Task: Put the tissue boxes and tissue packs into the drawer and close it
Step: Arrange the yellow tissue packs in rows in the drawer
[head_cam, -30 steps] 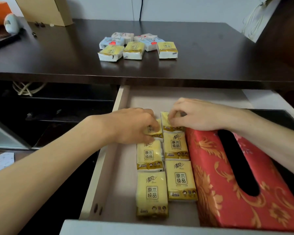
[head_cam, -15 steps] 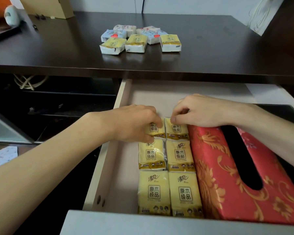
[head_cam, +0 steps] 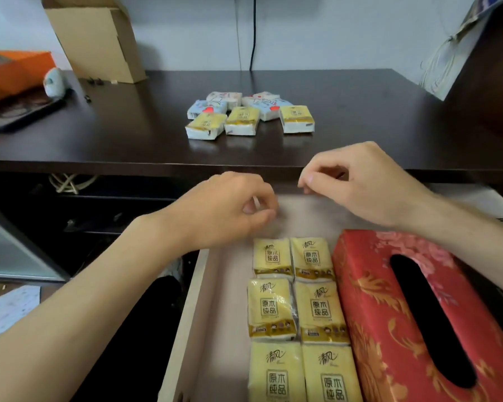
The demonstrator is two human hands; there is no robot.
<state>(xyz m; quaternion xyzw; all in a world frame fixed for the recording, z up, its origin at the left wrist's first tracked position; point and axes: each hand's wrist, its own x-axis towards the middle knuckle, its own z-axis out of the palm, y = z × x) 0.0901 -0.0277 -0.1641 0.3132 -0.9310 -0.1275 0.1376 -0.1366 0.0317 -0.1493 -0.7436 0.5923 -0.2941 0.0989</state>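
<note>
Drawer [head_cam: 186,329] floor bare behind packs [head_cam: 292,258]

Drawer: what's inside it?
In the drawer lie six yellow packs in two rows beside a red tissue box. Its back end is hidden under the desk.

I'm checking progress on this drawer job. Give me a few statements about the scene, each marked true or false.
1. Six yellow tissue packs lie in two columns in the drawer. True.
2. The red tissue box sits left of those packs. False: it sits to their right.
3. The desk holds no more packs. False: a cluster of packs on the desk remains.
4. Both the left hand and right hand are empty. True.
5. The drawer is shut. False: it is open.
</note>
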